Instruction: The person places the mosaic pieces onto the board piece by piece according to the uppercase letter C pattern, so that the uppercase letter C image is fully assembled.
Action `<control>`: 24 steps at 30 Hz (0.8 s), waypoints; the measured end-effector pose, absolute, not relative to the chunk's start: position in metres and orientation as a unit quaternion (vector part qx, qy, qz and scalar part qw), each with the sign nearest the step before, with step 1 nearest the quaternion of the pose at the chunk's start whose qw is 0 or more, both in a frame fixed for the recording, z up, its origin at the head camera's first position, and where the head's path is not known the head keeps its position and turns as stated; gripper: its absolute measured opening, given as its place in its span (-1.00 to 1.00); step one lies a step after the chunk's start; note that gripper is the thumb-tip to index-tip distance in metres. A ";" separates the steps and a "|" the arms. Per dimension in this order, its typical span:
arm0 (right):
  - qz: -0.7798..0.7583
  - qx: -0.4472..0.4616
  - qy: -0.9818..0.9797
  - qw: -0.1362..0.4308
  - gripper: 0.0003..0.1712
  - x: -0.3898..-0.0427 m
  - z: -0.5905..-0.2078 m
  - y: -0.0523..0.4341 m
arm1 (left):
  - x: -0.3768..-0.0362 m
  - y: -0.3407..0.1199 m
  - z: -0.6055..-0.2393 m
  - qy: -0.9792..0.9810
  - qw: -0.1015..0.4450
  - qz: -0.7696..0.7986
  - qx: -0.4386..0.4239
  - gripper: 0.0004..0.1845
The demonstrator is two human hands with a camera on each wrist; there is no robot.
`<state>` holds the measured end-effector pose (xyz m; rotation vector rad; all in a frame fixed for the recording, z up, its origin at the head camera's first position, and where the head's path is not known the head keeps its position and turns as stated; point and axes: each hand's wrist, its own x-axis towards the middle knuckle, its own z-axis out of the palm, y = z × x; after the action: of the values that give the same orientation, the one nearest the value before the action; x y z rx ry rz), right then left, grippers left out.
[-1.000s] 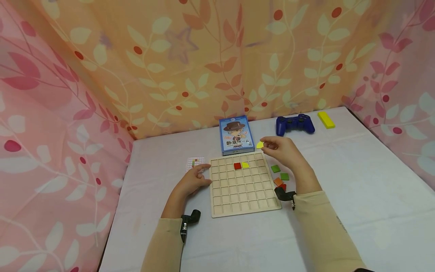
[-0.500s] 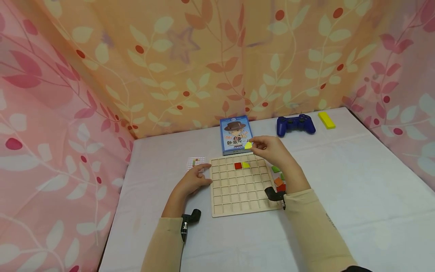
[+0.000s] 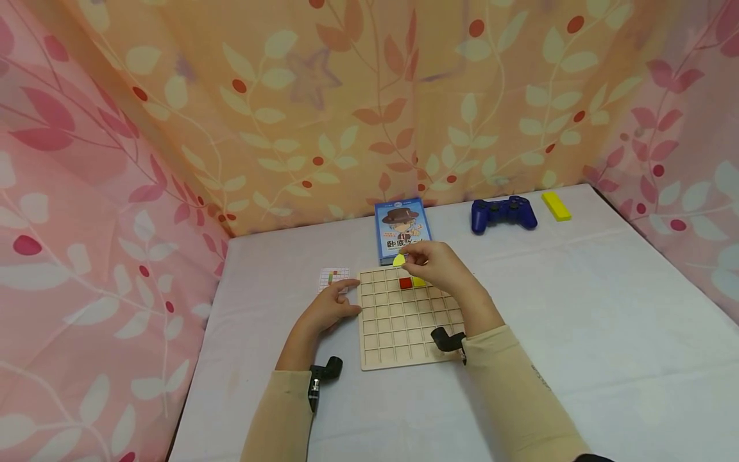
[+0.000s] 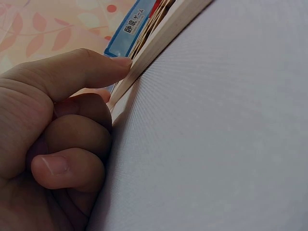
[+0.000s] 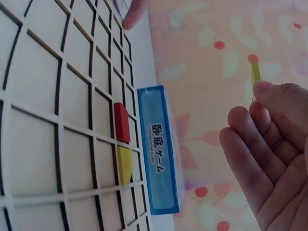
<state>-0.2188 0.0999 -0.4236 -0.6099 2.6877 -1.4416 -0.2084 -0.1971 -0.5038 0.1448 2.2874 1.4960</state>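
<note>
Leftward across the wooden grid board point(image 3: 404, 314), the right hand point(image 3: 435, 269) has carried the yellow tile point(image 3: 398, 260), pinched at its edge between thumb and fingertips, above the far row near the red tile point(image 3: 405, 283). Thin, light and stiff, it is probably best held by its edges. Curled fingers of the left hand point(image 3: 329, 308) press the board's left edge.

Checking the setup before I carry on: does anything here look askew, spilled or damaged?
Nothing stands out. The wooden grid board lies flat on the table, a red square tile and a yellow one seated in adjacent cells. The right hand pinches another yellow tile.
</note>
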 end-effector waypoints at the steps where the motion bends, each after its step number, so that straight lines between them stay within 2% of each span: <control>1: -0.462 -0.198 0.864 0.019 -0.71 -0.219 -0.425 0.098 | -0.208 -0.197 -0.504 0.819 0.201 0.535 0.052 -0.23; 12: -0.425 -0.201 0.880 0.066 -0.68 -0.223 -0.445 0.079 | -0.207 -0.197 -0.502 0.822 0.201 0.530 0.052 -0.24; 24: -0.351 -0.165 0.918 0.083 -0.66 -0.227 -0.466 0.070 | -0.207 -0.197 -0.502 0.824 0.197 0.527 0.059 -0.26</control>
<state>-0.2272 0.0702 -0.4662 -0.4935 2.7402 -1.0480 -0.2065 -0.1971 -0.5019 0.1653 2.3076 1.4761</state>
